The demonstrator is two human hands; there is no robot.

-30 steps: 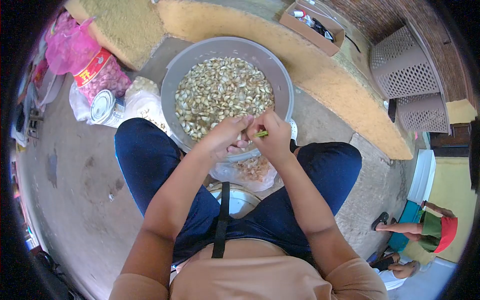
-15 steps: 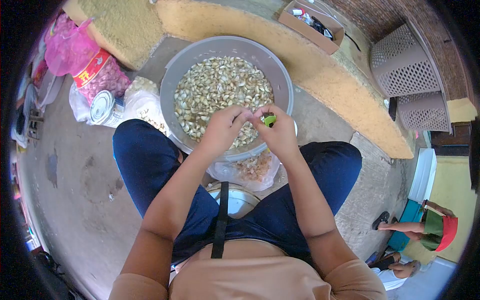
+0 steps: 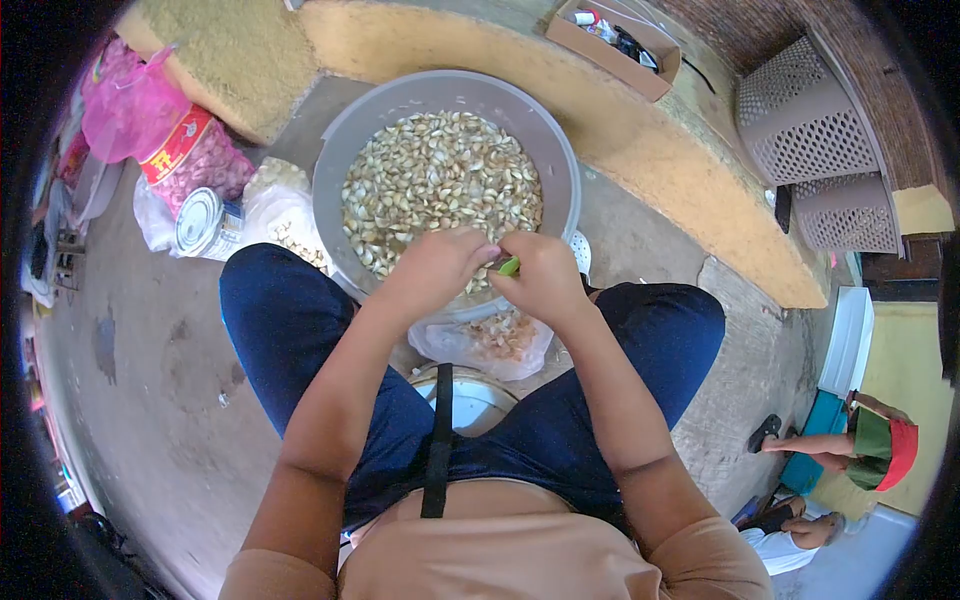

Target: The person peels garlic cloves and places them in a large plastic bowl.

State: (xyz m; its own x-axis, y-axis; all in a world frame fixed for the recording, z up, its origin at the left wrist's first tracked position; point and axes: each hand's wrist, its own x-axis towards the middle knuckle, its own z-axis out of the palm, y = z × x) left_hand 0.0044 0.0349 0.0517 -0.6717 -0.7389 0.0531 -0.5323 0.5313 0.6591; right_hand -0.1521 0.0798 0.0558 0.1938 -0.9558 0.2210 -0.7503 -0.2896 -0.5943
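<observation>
Over the near side of a large grey basin (image 3: 345,125), my two hands meet at the fingertips. The basin holds many garlic cloves (image 3: 440,175), seemingly in liquid. My left hand (image 3: 440,268) is closed in a pinch; whatever lies between its fingers is too small and hidden to make out. My right hand (image 3: 543,272) is wrapped round a small green-handled knife (image 3: 509,266). Only part of the green handle shows; its blade is hidden by the fingers. Below the basin, a clear plastic bag (image 3: 435,343) holds papery garlic skins (image 3: 503,333).
A white bucket (image 3: 480,400) stands between my legs. At left are a pink net sack (image 3: 205,170), a can (image 3: 200,222) and a bag of cloves (image 3: 275,215). A low yellow ledge (image 3: 640,160) bears a cardboard box (image 3: 620,55). Two people (image 3: 875,455) are at far right.
Both hands have turned slightly and drawn closer over the basin; less of the green handle shows in my right hand. The view has shifted a little.
</observation>
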